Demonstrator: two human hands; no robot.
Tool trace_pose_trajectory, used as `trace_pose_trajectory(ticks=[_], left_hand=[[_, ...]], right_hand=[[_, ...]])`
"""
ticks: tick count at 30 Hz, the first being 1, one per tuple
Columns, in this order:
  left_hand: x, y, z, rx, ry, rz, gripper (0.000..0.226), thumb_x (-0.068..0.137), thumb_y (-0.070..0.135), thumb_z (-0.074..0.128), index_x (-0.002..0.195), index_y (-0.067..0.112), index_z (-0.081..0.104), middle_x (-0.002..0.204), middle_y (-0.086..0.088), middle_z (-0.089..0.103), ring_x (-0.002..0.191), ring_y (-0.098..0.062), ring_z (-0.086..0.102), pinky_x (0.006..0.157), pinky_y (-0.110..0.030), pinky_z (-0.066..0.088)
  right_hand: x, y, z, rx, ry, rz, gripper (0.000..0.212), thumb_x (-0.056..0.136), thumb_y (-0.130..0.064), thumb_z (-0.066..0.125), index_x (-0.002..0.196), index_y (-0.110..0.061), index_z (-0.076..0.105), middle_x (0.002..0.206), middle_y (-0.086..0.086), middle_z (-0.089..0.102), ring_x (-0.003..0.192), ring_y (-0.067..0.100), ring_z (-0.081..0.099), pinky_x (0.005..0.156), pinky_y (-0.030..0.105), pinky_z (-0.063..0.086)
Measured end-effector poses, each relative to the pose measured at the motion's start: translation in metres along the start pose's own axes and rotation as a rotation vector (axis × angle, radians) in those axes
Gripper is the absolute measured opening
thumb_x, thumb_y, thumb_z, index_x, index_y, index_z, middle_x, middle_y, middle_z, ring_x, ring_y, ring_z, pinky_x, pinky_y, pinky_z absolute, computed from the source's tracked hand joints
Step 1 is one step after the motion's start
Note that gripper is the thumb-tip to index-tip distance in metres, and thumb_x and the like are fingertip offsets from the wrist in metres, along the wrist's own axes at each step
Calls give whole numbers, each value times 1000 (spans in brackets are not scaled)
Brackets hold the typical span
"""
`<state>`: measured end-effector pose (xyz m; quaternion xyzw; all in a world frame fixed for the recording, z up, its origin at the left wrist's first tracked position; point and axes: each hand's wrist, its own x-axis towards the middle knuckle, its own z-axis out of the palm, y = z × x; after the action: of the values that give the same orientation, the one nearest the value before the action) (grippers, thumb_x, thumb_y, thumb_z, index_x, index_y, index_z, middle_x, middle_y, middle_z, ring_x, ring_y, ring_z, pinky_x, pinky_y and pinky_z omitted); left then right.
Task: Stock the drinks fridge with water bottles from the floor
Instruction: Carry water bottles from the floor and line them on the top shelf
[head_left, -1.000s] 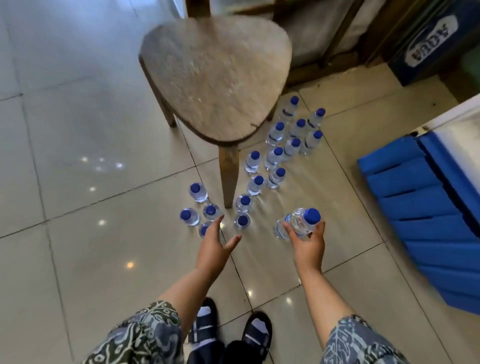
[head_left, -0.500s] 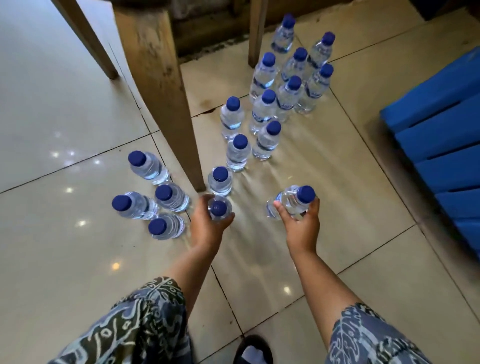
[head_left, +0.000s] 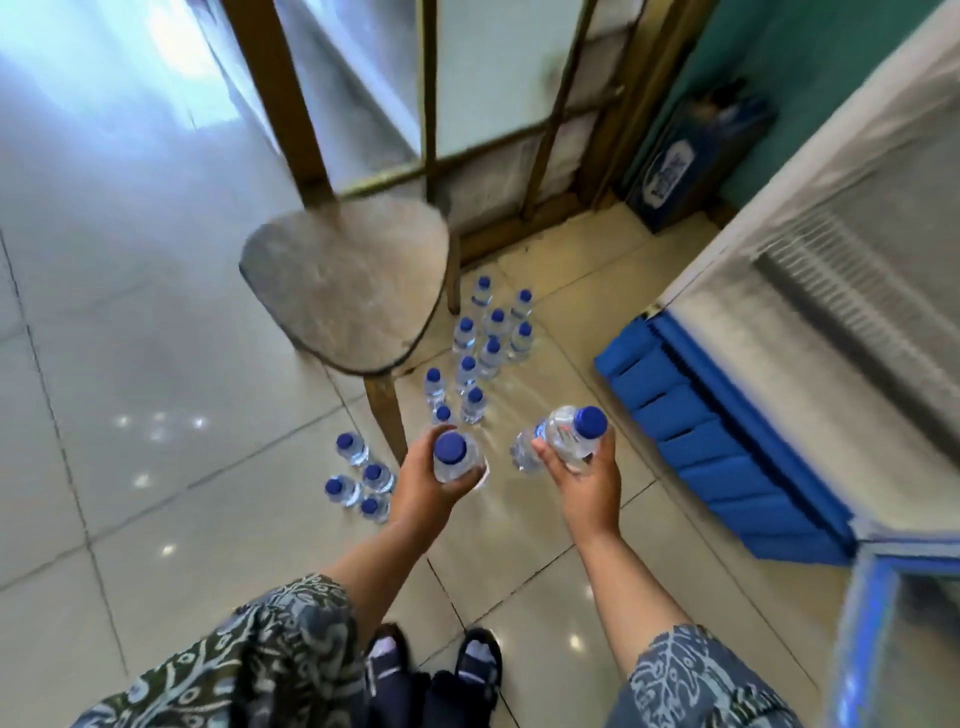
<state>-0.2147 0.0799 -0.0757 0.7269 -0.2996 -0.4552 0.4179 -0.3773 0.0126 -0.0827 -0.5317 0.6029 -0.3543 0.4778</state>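
Note:
My left hand (head_left: 423, 486) grips an upright clear water bottle with a blue cap (head_left: 453, 457), lifted off the floor. My right hand (head_left: 584, 480) holds a second blue-capped bottle (head_left: 563, 436), tilted with its cap up and to the right. Several more bottles (head_left: 480, 343) stand on the tiled floor beyond my hands, beside the stool. Another small cluster of bottles (head_left: 358, 480) stands left of my left hand. The drinks fridge (head_left: 841, 322) with its blue base grille (head_left: 717, 452) rises on the right.
A worn wooden stool (head_left: 348, 280) stands over the bottles, its front leg (head_left: 387, 415) just beyond my left hand. A wood-framed screen (head_left: 431, 104) and a blue box (head_left: 691, 156) stand at the back. My sandalled feet (head_left: 431, 665) show at the bottom.
My left hand closed on a floor bottle and lifted it. Both hands rose with their bottles as my head came up, bringing the stool top and the fridge into view.

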Motion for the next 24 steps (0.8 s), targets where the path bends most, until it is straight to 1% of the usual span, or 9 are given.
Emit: trace_pose_trajectory(ticks=[2, 5, 8, 10, 12, 15, 17, 20, 24], left_hand=[[-30, 68, -13, 33, -66, 82, 47, 71, 20, 80, 106, 33, 51, 105, 5, 60, 96, -9, 58, 86, -20, 46], [-61, 152, -25, 108, -98, 259, 50, 69, 24, 82, 111, 24, 55, 107, 3, 61, 97, -11, 58, 85, -21, 46], [-79, 222, -26, 133, -163, 379, 50, 65, 26, 84, 108, 22, 58, 105, 0, 64, 95, -14, 61, 86, -28, 48], [-84, 261, -16, 112, -194, 436, 43, 63, 29, 82, 99, 27, 58, 99, 0, 66, 90, -14, 63, 85, -31, 50], [-87, 300, 2, 47, -229, 482, 33, 69, 20, 80, 91, 28, 57, 89, 3, 67, 81, -10, 63, 82, -27, 52], [-88, 358, 39, -41, -279, 544, 26, 77, 10, 74, 97, 18, 59, 84, 6, 66, 74, -3, 62, 71, -17, 49], [-89, 397, 68, -61, -309, 604, 29, 78, 14, 74, 104, 13, 60, 88, 2, 68, 78, -8, 64, 73, -20, 50], [-89, 459, 112, -98, -346, 684, 26, 79, 19, 73, 102, 17, 59, 93, -1, 69, 85, -15, 66, 78, -28, 51], [-90, 542, 164, -151, -373, 819, 24, 80, 18, 72, 100, 16, 58, 87, 3, 67, 79, -11, 64, 70, -23, 49]], right_hand=[[-21, -56, -33, 22, 52, -37, 56, 75, -19, 77, 122, -9, 48, 107, 0, 63, 90, -12, 59, 76, 0, 41], [-41, -124, -78, 75, 113, -80, 52, 75, -19, 76, 119, -10, 50, 108, 1, 64, 94, 5, 63, 81, 9, 47], [-51, -180, -125, 181, 184, -116, 43, 79, -13, 73, 117, -16, 51, 103, -6, 64, 93, 4, 62, 73, 9, 47], [-48, -209, -157, 248, 217, -148, 42, 80, -15, 73, 116, -19, 52, 105, -7, 65, 96, 3, 62, 75, 10, 48], [-41, -234, -192, 278, 269, -192, 42, 79, -19, 74, 116, -16, 55, 107, -1, 67, 96, 11, 65, 81, 20, 49], [-24, -270, -242, 307, 314, -279, 39, 78, -20, 74, 112, -13, 59, 100, 4, 69, 90, 16, 66, 78, 29, 49], [-11, -294, -277, 304, 354, -335, 39, 77, -20, 75, 112, -16, 59, 99, 2, 70, 87, 13, 68, 75, 26, 50], [8, -330, -332, 249, 362, -414, 42, 78, -18, 74, 116, -14, 56, 100, 0, 70, 85, 7, 69, 70, 16, 52], [36, -375, -404, 137, 383, -522, 40, 76, -23, 76, 111, -16, 59, 99, 2, 71, 89, 15, 70, 76, 24, 55]])
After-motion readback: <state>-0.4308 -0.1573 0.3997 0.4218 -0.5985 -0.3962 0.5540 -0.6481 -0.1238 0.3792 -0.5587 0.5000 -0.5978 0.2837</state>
